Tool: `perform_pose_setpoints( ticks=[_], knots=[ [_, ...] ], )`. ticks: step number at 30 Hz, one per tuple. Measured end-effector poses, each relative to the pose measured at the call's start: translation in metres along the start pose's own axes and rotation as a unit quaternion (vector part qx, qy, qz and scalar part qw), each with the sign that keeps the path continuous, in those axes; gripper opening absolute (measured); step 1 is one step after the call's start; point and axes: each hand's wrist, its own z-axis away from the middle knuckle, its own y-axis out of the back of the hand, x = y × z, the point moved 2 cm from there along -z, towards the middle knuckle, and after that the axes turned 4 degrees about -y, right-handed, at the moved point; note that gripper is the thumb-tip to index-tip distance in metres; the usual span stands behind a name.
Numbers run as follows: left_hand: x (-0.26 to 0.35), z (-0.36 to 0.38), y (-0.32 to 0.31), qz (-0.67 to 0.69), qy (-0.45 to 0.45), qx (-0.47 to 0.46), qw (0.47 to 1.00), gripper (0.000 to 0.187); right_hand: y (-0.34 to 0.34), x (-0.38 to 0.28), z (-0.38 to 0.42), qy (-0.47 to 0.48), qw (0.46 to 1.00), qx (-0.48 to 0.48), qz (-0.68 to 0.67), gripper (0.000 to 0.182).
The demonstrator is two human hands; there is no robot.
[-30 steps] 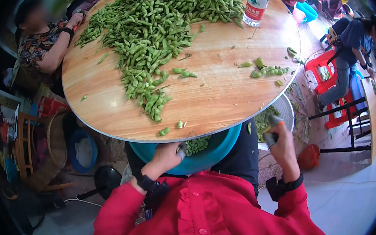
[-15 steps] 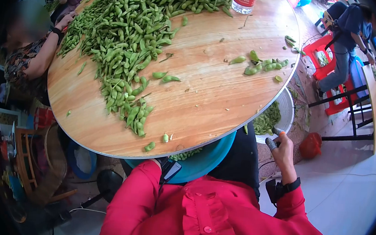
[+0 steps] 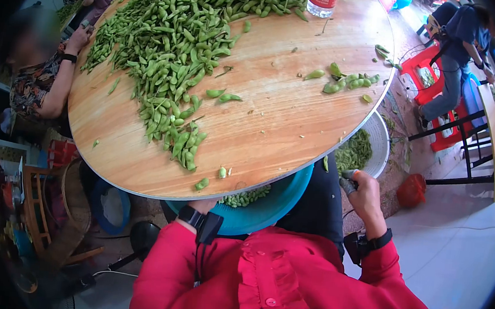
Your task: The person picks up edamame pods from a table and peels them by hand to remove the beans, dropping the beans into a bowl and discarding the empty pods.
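My right hand (image 3: 364, 194) is beside the white basket (image 3: 381, 144), right of my thigh. Its covered fingertips, grey and orange, are drawn together; whatever may lie between them is too small to make out. Green pods and shells (image 3: 355, 152) lie in that basket. My left hand (image 3: 203, 205) reaches under the table's front edge, over the blue-green basin (image 3: 281, 207), its fingers hidden. Shelled green beans (image 3: 247, 197) lie in the basin. On the round wooden table (image 3: 274, 115) spreads a large heap of green soybean pods (image 3: 181, 43).
A water bottle (image 3: 322, 1) stands at the table's far side. Loose pods (image 3: 348, 82) lie near its right edge. Another person (image 3: 45, 78) sits at the left. Red stools (image 3: 425, 76) and a red bag (image 3: 411, 190) are on the right.
My right hand's fingers have come together from being apart, and the hand has shifted slightly. My left wrist has come more into view near the table edge. The person's hand at left has lifted.
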Motion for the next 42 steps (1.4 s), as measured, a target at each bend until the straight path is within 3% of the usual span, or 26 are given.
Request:
perform_pose_setpoints(
  ticks=[3,4,7,10,16,19,20,21,22,23,25,26,29,31,33,34,38,40,42],
  knots=[
    [0.022,0.034,-0.044,0.095,0.064,-0.086,0.99,0.01,-0.003,-0.033,0.003,0.063,0.992,-0.079,-0.073,0.019],
    [0.039,0.051,-0.069,0.08,0.058,-0.076,0.992,0.003,-0.008,-0.045,0.005,0.115,0.985,-0.102,-0.08,0.021],
    [0.055,0.075,-0.101,0.132,0.042,-0.092,0.986,0.007,-0.031,-0.081,0.015,0.246,0.949,-0.113,-0.158,0.021],
    [0.057,0.086,-0.112,0.135,0.041,-0.141,0.98,0.01,-0.042,-0.111,0.018,0.299,0.933,-0.181,-0.089,0.025],
    [0.061,0.097,-0.125,0.181,0.012,-0.173,0.968,0.01,-0.043,-0.136,0.023,0.361,0.92,-0.15,-0.011,0.016],
    [0.06,0.101,-0.13,0.166,0.011,-0.118,0.979,0.009,-0.038,-0.129,0.023,0.359,0.925,-0.125,-0.017,0.012],
    [0.059,0.099,-0.126,0.15,0.006,-0.14,0.979,0.011,-0.034,-0.122,0.021,0.353,0.93,-0.101,-0.029,0.01],
    [0.053,0.091,-0.117,-0.011,-0.11,-0.093,0.99,0.012,-0.028,-0.11,0.018,0.33,0.94,-0.08,-0.025,0.009],
    [0.04,0.082,-0.107,-0.171,-0.222,-0.041,0.959,0.015,-0.019,-0.095,0.013,0.309,0.951,-0.019,0.022,0.009],
    [0.036,0.078,-0.102,-0.323,-0.325,0.013,0.889,0.019,-0.006,-0.078,0.006,0.232,0.972,0.028,0.042,0.011],
    [0.074,0.111,-0.118,-0.542,-0.45,0.114,0.701,0.023,0.026,-0.05,-0.006,0.021,0.989,0.006,0.146,0.019],
    [0.091,0.126,-0.125,-0.63,-0.494,0.163,0.576,0.026,0.042,-0.051,-0.004,0.0,0.992,0.036,0.12,0.022],
    [0.093,0.142,-0.116,-0.522,-0.515,0.092,0.674,0.024,0.056,-0.057,0.001,0.035,0.998,0.056,0.025,0.021],
    [0.112,0.159,-0.119,-0.489,-0.524,0.142,0.683,0.018,0.044,-0.074,0.002,0.094,0.992,0.045,-0.078,0.015],
    [0.133,0.168,-0.117,-0.44,-0.517,0.206,0.705,0.018,0.037,-0.106,0.004,0.146,0.987,0.015,-0.072,0.016],
    [0.145,0.166,-0.116,-0.465,-0.517,0.234,0.679,0.021,0.034,-0.124,0.003,0.171,0.98,0.002,-0.103,0.016],
    [0.179,0.148,-0.134,-0.558,-0.457,0.192,0.665,0.019,0.019,-0.153,-0.002,0.244,0.961,-0.002,-0.133,0.017],
    [0.18,0.129,-0.136,-0.627,-0.418,0.164,0.637,0.017,0.02,-0.156,-0.002,0.235,0.963,-0.003,-0.134,0.019],
    [0.182,0.119,-0.135,-0.629,-0.401,0.148,0.649,0.016,0.023,-0.153,-0.001,0.222,0.965,0.004,-0.14,0.02]
  ],
)
